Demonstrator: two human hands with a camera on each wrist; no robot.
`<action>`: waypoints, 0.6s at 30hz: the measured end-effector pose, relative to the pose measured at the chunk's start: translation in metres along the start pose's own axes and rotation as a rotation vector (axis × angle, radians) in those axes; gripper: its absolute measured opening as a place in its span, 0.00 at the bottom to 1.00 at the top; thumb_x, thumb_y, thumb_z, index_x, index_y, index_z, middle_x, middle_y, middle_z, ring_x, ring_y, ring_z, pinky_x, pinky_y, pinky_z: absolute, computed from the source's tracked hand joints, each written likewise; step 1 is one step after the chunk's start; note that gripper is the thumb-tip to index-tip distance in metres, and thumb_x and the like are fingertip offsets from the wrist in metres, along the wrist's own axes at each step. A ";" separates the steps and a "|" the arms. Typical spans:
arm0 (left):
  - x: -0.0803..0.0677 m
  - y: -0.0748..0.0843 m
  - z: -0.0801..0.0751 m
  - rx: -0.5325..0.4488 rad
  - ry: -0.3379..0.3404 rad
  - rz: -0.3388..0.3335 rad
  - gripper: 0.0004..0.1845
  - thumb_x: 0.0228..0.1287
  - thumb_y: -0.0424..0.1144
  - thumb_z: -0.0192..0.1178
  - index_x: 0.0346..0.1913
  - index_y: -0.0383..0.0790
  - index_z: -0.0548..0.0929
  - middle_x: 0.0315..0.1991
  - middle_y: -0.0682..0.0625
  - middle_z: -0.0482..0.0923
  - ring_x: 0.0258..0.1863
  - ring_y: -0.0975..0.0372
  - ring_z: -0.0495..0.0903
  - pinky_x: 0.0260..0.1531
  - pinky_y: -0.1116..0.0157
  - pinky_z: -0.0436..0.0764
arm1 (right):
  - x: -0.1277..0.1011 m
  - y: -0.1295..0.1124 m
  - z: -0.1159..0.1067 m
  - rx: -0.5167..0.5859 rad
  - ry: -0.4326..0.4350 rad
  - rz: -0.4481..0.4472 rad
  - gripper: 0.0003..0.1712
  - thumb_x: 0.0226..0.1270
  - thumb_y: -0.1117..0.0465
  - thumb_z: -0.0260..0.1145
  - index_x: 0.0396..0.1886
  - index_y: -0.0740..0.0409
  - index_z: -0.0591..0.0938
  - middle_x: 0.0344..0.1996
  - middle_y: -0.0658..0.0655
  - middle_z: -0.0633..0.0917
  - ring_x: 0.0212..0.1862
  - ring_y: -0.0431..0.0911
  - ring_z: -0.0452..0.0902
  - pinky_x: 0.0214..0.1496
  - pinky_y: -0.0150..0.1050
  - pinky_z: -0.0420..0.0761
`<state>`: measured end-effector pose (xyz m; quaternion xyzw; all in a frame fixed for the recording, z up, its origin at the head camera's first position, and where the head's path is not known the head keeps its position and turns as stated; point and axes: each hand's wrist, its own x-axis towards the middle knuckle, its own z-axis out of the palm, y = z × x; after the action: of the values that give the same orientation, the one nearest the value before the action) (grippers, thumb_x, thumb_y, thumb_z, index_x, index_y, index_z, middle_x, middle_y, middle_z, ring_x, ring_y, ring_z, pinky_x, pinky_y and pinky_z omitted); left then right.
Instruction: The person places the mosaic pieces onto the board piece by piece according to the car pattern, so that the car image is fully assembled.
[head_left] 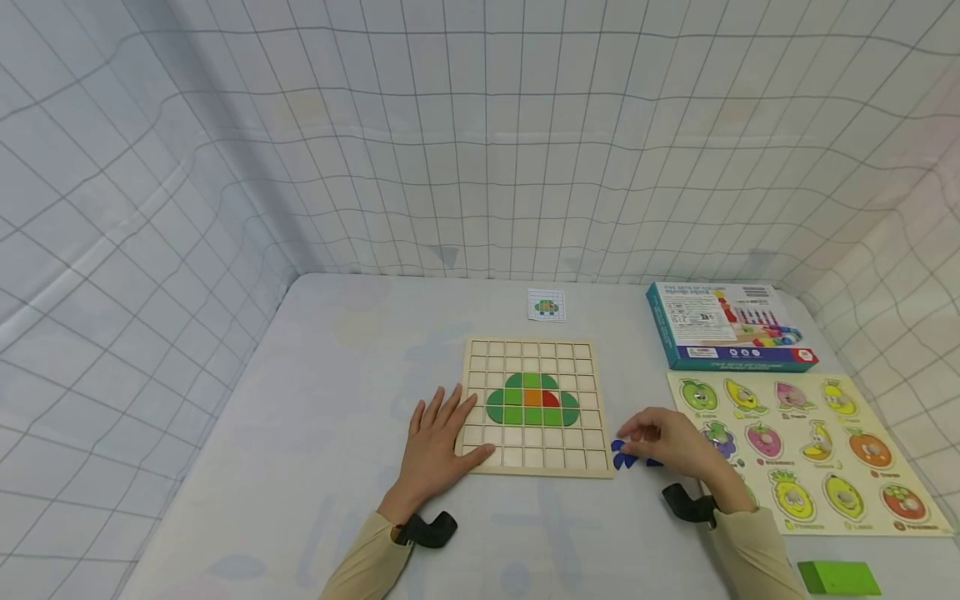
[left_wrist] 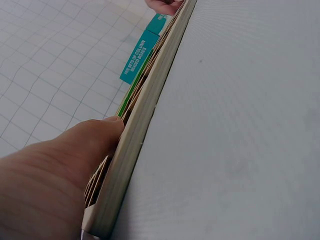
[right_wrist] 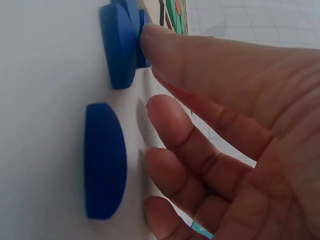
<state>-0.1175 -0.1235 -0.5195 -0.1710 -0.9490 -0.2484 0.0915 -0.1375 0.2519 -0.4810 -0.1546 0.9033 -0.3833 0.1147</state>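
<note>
Blue curved-edged small solid pieces (right_wrist: 105, 162) lie on the white surface, just beside the near right corner of a pale wooden grid board (head_left: 525, 459). Right hand (head_left: 671, 437) over them: thumb tip touching one, other fingers bent; can't tell if the forefinger closes a pinch. Pieces probably light, stiff, smooth, a bit slippery, hard to break; best taken by opposite side edges. Left hand (head_left: 435, 446): fingers spread, resting on the board's left side, thumb over near edge. Board looks rigid, likely light; steady by frame. Beyond: small white printed card (head_left: 546, 306).
</note>
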 end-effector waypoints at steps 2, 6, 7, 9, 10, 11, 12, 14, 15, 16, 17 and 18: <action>0.000 0.000 0.000 0.000 0.004 0.003 0.42 0.56 0.63 0.60 0.71 0.46 0.65 0.72 0.45 0.55 0.72 0.49 0.46 0.66 0.47 0.41 | 0.000 0.001 0.000 -0.003 -0.012 -0.001 0.07 0.56 0.59 0.73 0.35 0.50 0.86 0.26 0.46 0.77 0.29 0.43 0.70 0.30 0.33 0.71; 0.001 0.000 0.001 0.003 0.001 0.002 0.42 0.56 0.63 0.60 0.71 0.46 0.65 0.72 0.45 0.55 0.72 0.50 0.46 0.66 0.47 0.41 | 0.001 0.001 0.001 -0.019 -0.021 0.000 0.06 0.56 0.59 0.73 0.34 0.49 0.86 0.25 0.46 0.77 0.30 0.43 0.70 0.31 0.33 0.70; 0.001 0.000 0.000 0.003 -0.001 0.001 0.42 0.56 0.63 0.60 0.71 0.46 0.65 0.72 0.45 0.55 0.72 0.50 0.45 0.66 0.47 0.41 | 0.001 0.001 0.001 -0.022 -0.023 0.002 0.06 0.56 0.59 0.73 0.34 0.48 0.86 0.25 0.46 0.76 0.30 0.43 0.70 0.31 0.33 0.70; 0.001 0.000 0.000 0.004 -0.006 -0.002 0.42 0.56 0.63 0.60 0.71 0.47 0.65 0.72 0.46 0.54 0.72 0.51 0.45 0.66 0.48 0.40 | 0.002 0.000 0.001 -0.022 -0.027 0.003 0.06 0.56 0.59 0.73 0.34 0.48 0.87 0.25 0.46 0.76 0.31 0.43 0.69 0.30 0.33 0.70; 0.001 0.000 0.000 0.001 -0.007 -0.002 0.42 0.56 0.63 0.59 0.71 0.47 0.65 0.72 0.46 0.54 0.72 0.51 0.45 0.66 0.48 0.40 | 0.002 0.000 0.001 -0.021 -0.028 0.004 0.06 0.56 0.59 0.73 0.34 0.48 0.86 0.25 0.46 0.76 0.31 0.43 0.69 0.30 0.33 0.70; 0.001 0.000 0.000 0.002 -0.009 -0.002 0.42 0.56 0.63 0.59 0.71 0.47 0.65 0.72 0.46 0.54 0.72 0.51 0.45 0.67 0.48 0.40 | 0.002 -0.001 0.001 -0.018 -0.031 0.001 0.06 0.56 0.59 0.73 0.34 0.48 0.86 0.25 0.47 0.75 0.30 0.43 0.69 0.30 0.33 0.69; 0.001 0.000 0.000 0.001 -0.009 -0.003 0.42 0.56 0.63 0.59 0.71 0.47 0.65 0.72 0.46 0.54 0.72 0.51 0.44 0.66 0.48 0.40 | 0.002 -0.001 0.001 -0.013 -0.033 -0.002 0.06 0.56 0.59 0.73 0.34 0.49 0.86 0.25 0.47 0.75 0.30 0.43 0.69 0.29 0.33 0.69; 0.001 -0.001 0.000 0.003 -0.010 -0.003 0.42 0.57 0.63 0.59 0.71 0.47 0.65 0.72 0.46 0.54 0.72 0.51 0.44 0.66 0.48 0.40 | 0.003 -0.002 0.001 -0.011 -0.037 0.002 0.06 0.56 0.59 0.73 0.34 0.49 0.86 0.25 0.47 0.75 0.30 0.43 0.69 0.29 0.33 0.68; 0.001 0.000 0.000 0.003 -0.010 -0.003 0.42 0.57 0.63 0.59 0.71 0.47 0.65 0.72 0.46 0.54 0.72 0.51 0.44 0.66 0.48 0.40 | 0.003 -0.002 0.001 -0.009 -0.039 0.000 0.06 0.57 0.59 0.73 0.34 0.49 0.86 0.25 0.47 0.75 0.30 0.43 0.69 0.29 0.33 0.68; 0.001 0.000 0.000 0.003 -0.009 -0.002 0.42 0.57 0.63 0.59 0.71 0.47 0.65 0.72 0.46 0.54 0.72 0.51 0.45 0.66 0.48 0.40 | 0.003 -0.002 0.001 -0.006 -0.039 0.003 0.06 0.56 0.59 0.73 0.34 0.49 0.86 0.25 0.48 0.75 0.30 0.43 0.69 0.29 0.33 0.68; 0.001 0.000 0.000 0.000 -0.010 -0.003 0.42 0.56 0.63 0.59 0.71 0.47 0.65 0.72 0.46 0.54 0.72 0.51 0.44 0.67 0.48 0.40 | 0.003 -0.003 0.001 -0.003 -0.041 0.002 0.06 0.57 0.59 0.73 0.34 0.50 0.86 0.25 0.48 0.75 0.30 0.43 0.68 0.28 0.33 0.68; 0.001 0.000 0.000 0.000 -0.010 -0.003 0.42 0.56 0.63 0.59 0.71 0.46 0.65 0.72 0.46 0.54 0.72 0.51 0.44 0.66 0.48 0.40 | 0.003 -0.003 0.001 -0.003 -0.040 0.005 0.06 0.57 0.59 0.73 0.34 0.50 0.86 0.25 0.48 0.75 0.30 0.43 0.68 0.28 0.33 0.68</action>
<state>-0.1181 -0.1236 -0.5192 -0.1708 -0.9498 -0.2475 0.0863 -0.1392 0.2482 -0.4803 -0.1602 0.9019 -0.3784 0.1336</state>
